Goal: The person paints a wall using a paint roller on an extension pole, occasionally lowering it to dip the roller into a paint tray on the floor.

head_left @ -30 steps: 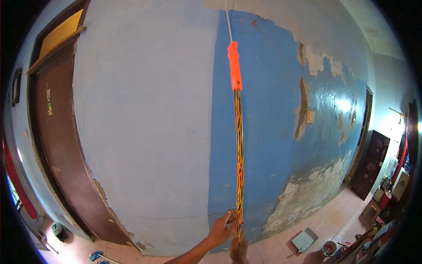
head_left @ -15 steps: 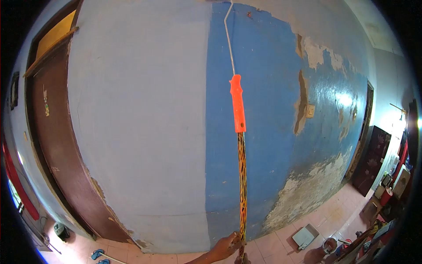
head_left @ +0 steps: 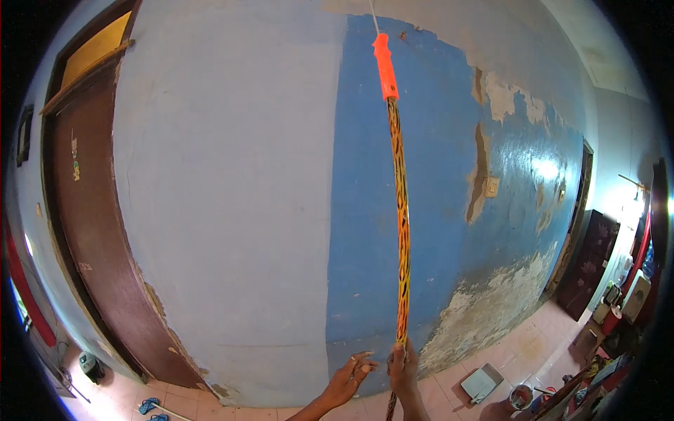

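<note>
My right hand (head_left: 402, 366) is closed around a long pole (head_left: 401, 231) with a yellow-and-black striped pattern. Just left of it, my left hand (head_left: 351, 375) is off the pole, fingers apart and holding nothing. The pole rises almost upright before the wall and leans slightly left at its top. Fixed to its upper end is the orange handle (head_left: 385, 67) of a paint roller, with a thin metal rod (head_left: 374, 17) running out of the top of the view. The roller head is out of sight. Behind stands a wall with a pale painted part (head_left: 225, 175) and a blue part (head_left: 365, 210).
A brown door (head_left: 88, 210) is on the left. Peeling plaster (head_left: 484, 302) and a light switch (head_left: 492, 186) mark the wall's right side. On the tiled floor stand a paint tray (head_left: 481, 383) and a bucket (head_left: 520, 397). Blue slippers (head_left: 149, 405) lie at lower left.
The pole and orange handle have moved up, and more of the rod is out of view. My left hand has let go of the pole. My right hand has come higher, gripping it.
</note>
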Demonstrator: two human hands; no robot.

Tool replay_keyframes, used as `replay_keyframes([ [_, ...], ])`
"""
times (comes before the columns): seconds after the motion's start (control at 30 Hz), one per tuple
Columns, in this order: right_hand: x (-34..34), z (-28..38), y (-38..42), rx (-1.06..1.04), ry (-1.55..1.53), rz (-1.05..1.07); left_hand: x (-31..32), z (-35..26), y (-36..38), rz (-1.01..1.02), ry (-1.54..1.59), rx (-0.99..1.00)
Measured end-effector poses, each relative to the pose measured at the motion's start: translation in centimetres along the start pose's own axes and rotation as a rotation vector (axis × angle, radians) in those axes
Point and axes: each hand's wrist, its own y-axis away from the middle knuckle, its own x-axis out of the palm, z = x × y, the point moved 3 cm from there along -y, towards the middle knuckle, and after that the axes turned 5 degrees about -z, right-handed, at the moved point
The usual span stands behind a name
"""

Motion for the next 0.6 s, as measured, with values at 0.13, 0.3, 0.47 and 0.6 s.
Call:
replay_keyframes([
  [0.13,-2.0,-6.8,3.1,0.020,0.070,-0.063,0.2,1.0,-0.1,0.023,0.138,-0.062],
  [0.3,-4.6,-21.6,12.4,-0.124,0.526,-0.225,2.7,3.1,-1.5,0.140,0.124,0.033],
  [0.47,-5.5,-21.3,16.1,-0.152,0.557,-0.204,4.9,1.7,-1.8,0.293,0.006,-0.126],
  [0.6,-6.1,-19.6,13.9,-0.061,0.586,-0.219,5.9,1.8,-2.0,0.234,-0.013,0.000],
])
